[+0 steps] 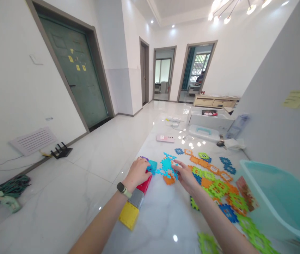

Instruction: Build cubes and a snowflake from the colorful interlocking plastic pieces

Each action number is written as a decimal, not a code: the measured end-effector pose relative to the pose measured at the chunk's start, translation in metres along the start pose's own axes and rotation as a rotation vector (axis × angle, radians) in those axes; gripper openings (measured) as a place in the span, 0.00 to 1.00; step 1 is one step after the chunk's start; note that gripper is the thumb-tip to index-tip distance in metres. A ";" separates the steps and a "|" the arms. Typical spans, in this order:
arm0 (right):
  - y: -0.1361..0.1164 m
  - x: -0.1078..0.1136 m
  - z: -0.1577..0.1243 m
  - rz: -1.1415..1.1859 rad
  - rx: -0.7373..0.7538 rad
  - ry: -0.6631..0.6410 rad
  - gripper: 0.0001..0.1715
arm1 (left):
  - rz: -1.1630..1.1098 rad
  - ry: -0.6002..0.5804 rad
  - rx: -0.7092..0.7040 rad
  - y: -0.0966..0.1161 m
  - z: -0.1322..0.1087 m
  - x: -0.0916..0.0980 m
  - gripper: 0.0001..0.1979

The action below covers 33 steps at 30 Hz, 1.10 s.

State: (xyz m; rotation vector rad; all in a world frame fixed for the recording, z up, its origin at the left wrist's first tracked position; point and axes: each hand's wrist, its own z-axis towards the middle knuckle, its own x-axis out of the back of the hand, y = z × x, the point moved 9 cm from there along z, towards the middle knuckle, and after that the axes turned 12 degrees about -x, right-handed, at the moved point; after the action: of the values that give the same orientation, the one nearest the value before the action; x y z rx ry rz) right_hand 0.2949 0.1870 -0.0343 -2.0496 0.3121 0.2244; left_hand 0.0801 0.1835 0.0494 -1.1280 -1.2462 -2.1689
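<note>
My left hand (138, 173), with a watch on its wrist, is closed over the far end of a row of square plastic blocks. The fingers grip a cyan block (153, 166); a bit of a purple block (144, 158) shows beyond them. Nearer in the row lie a red block (145, 184), a grey block (136, 197) and a yellow block (129, 216). My right hand (183, 175) pinches the right side of light-blue toothed interlocking tiles (167, 164). An orange tile (169, 180) lies just below these.
Many green, orange and blue toothed tiles (218, 188) spread over the right side of the marble-patterned tabletop (163, 225). A mint bin (250, 176) stands at far right. Farther back are a pink phone (165, 138), a clear lidded box (204, 132) and a white box (210, 121).
</note>
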 end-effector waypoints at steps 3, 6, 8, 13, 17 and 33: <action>0.001 0.018 -0.020 0.005 0.001 0.013 0.30 | 0.108 -0.063 -0.037 0.010 0.003 -0.011 0.03; 0.001 0.029 -0.040 -0.006 0.016 0.014 0.30 | 0.197 -0.089 -0.062 0.017 0.006 -0.016 0.01; -0.001 0.035 -0.052 -0.017 0.031 0.019 0.30 | 0.238 -0.101 -0.078 0.023 0.008 -0.016 0.05; -0.003 0.052 -0.088 -0.134 0.076 0.032 0.31 | 0.263 -0.104 -0.095 0.053 0.005 -0.015 0.10; 0.009 0.063 -0.121 -0.210 0.074 -0.023 0.33 | -0.306 -0.093 0.023 0.080 -0.013 -0.044 0.13; 0.038 0.120 -0.149 -0.096 0.151 0.042 0.30 | -1.103 0.028 0.319 0.109 -0.052 -0.166 0.15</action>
State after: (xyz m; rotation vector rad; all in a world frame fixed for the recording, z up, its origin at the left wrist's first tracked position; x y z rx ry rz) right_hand 0.4006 0.0233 -0.0299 -1.9164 0.2480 0.0957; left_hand 0.2280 0.0731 -0.0404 -0.2334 -2.4716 -2.4485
